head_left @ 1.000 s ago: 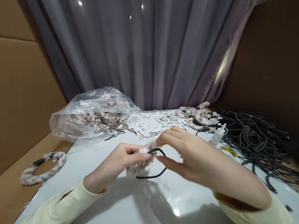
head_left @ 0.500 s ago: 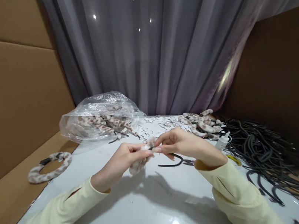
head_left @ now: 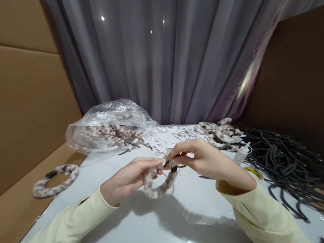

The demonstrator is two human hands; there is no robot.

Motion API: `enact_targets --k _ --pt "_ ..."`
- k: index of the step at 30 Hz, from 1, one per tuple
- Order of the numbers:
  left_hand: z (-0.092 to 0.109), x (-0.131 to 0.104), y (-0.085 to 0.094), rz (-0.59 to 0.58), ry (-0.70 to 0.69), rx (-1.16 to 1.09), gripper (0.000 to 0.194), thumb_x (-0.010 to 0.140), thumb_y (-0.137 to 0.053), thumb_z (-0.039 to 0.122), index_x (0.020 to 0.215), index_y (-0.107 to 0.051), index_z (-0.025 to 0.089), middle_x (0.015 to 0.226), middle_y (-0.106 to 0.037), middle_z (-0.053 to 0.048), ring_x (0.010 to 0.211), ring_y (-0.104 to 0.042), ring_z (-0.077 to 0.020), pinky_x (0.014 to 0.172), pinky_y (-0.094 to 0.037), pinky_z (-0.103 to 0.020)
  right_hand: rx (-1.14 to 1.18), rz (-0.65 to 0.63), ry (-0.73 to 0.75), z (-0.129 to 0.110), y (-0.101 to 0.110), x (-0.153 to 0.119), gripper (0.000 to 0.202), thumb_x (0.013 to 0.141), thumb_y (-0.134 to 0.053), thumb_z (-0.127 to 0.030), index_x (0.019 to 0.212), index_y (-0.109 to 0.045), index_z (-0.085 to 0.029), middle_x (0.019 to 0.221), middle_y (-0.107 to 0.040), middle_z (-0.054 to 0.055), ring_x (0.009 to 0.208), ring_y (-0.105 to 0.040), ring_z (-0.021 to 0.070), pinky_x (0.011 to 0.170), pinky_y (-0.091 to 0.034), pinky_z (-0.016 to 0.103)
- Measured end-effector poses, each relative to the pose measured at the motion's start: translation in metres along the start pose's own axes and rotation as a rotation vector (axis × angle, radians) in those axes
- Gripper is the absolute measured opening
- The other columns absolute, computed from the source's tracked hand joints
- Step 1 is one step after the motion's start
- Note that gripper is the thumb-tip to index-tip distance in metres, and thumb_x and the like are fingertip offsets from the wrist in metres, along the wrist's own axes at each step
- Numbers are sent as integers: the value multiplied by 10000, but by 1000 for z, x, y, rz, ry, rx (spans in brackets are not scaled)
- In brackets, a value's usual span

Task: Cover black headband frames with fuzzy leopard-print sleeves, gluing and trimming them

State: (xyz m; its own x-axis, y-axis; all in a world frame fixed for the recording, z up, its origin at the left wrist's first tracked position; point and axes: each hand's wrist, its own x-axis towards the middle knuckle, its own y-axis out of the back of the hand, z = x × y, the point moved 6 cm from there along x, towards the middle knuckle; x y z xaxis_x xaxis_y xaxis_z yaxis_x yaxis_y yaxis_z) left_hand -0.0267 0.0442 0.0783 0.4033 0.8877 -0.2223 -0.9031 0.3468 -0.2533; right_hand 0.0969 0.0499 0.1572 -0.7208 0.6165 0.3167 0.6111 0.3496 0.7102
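A fluffy spotted ring (head_left: 157,190), beige and brown with a dark section at its upper right, hangs between my hands above the white table. My left hand (head_left: 132,176) pinches its upper left part between thumb and fingers. With thumb and forefinger, my right hand (head_left: 196,157) grips the dark end of the same ring at its top. The fingertips of both hands nearly meet there, and they partly hide the join. Beneath the right hand, a dark tool or strip on the table is mostly covered.
A clear plastic bag (head_left: 110,121) of spotted fluffy strips lies at the back left. One finished-looking spotted ring (head_left: 46,191) rests at the left edge. Right of centre are a pile of spotted rings (head_left: 221,135), a white bottle (head_left: 242,153), yellow tape (head_left: 254,172) and many black tubes (head_left: 279,156).
The fluffy piece has turned so that its ring shape now hangs open below my hands. My right hand has shifted slightly right and covers more of the dark item on the table.
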Motion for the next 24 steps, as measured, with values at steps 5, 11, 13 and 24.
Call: enact_targets --k 5,11,13,24 --pt "5 -3 -4 -56 -16 -38 146 753 -655 273 679 -641 148 747 -584 -21 735 -518 -138 674 -408 -213 -70 126 113 0 0 1 203 799 -529 -46 793 -699 -156 781 -662 49 742 -600 131 677 -445 230" --pt "7 -5 -2 -72 -2 -117 107 737 -654 251 758 -685 151 831 -633 -49 806 -553 -160 741 -417 -232 -166 154 138 0 -1 2 120 796 -590 -106 784 -695 -164 742 -653 44 717 -584 138 663 -438 250" --pt "6 -5 0 -50 36 -167 85 718 -666 227 748 -684 149 828 -645 -53 808 -564 -159 747 -424 -228 -184 156 159 -1 -1 1 116 799 -591 -106 785 -690 -165 738 -649 43 722 -583 139 668 -438 250" --pt "7 -7 -2 -40 39 -178 80 734 -631 206 714 -676 144 747 -642 -45 735 -573 -150 673 -458 -209 -271 204 290 -13 -5 0 127 793 -587 -71 760 -663 -167 738 -642 46 711 -577 142 661 -450 250"
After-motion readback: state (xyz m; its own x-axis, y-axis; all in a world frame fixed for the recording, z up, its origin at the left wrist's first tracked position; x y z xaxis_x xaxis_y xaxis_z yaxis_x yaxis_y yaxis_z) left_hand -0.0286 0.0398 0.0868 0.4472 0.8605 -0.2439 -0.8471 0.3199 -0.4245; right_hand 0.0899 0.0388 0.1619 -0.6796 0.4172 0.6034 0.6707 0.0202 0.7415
